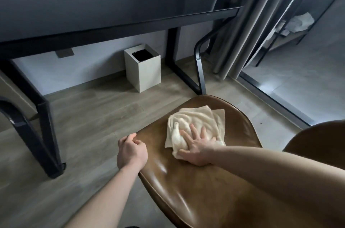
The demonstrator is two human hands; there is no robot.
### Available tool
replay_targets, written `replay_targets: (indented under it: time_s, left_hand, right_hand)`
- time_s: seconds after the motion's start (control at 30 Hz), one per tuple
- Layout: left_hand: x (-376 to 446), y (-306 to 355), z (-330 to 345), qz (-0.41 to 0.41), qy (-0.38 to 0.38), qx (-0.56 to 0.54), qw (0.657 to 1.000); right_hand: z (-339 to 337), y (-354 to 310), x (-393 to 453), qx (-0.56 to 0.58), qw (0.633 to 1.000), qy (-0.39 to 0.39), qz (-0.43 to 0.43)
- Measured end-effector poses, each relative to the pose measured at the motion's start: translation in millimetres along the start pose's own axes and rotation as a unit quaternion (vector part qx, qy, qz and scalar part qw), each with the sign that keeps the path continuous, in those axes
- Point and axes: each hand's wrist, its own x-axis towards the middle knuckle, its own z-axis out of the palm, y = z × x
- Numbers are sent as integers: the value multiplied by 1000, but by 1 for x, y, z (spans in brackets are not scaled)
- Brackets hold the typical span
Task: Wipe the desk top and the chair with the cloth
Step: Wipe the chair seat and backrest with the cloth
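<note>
A: Hands first. My right hand [197, 146] lies flat on the cloth [194, 128], fingers spread and straight, pressing it onto the chair [186, 181] seat. My left hand [131, 150] has its fingers curled over the seat's edge at about nine o'clock from the cloth, and I take that as bracing.

B: Where does the cloth sit on the seat?

A: Toward twelve o'clock, near the front lip, bunched under my palm with two loose corners poking out at one o'clock. The glossy leather nearer me, at six o'clock, I judge still needs passes.

B: So how would you run this step?

A: Keep the palm flat and pull the cloth in overlapping strokes from twelve toward six, then sweep out to the rims at three and nine. The seat dips, so I'd follow the curve instead of skating over the hollow. I'd hold the left grip firm, since the chair could slide on the wood floor [89, 115].

B: And the desk?

A: The desk [112, 3] stands at eleven o'clock, well apart from the chair. I can't tell from here whether its top is wiped.
</note>
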Motion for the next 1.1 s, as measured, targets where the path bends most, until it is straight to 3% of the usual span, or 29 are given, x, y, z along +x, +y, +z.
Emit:
replay_targets:
  time_s: [0.17,0.33,0.6,0.73,0.9,1.1]
  left_hand:
    - [-6,5,-3,5,-8,0,1000]
    - [-9,5,-6,10,-14,-11,1000]
    - [-5,1,-1,13,-8,-21,1000]
    - [1,3,3,7,2,-24,1000]
    - [-4,3,1,4,2,-26,1000]
    - [-7,7,-4,-1,-5,-12,1000]
  right_hand:
    - [49,-9,-63,-56,993,-79,-67]
    - [31,2,-53,-42,989,-134,-36]
    - [-10,46,-6,71,992,8,108]
    - [-13,46,8,121,982,54,132]
    - [-6,47,6,104,987,40,118]
    - [22,30,-36,56,995,-45,72]
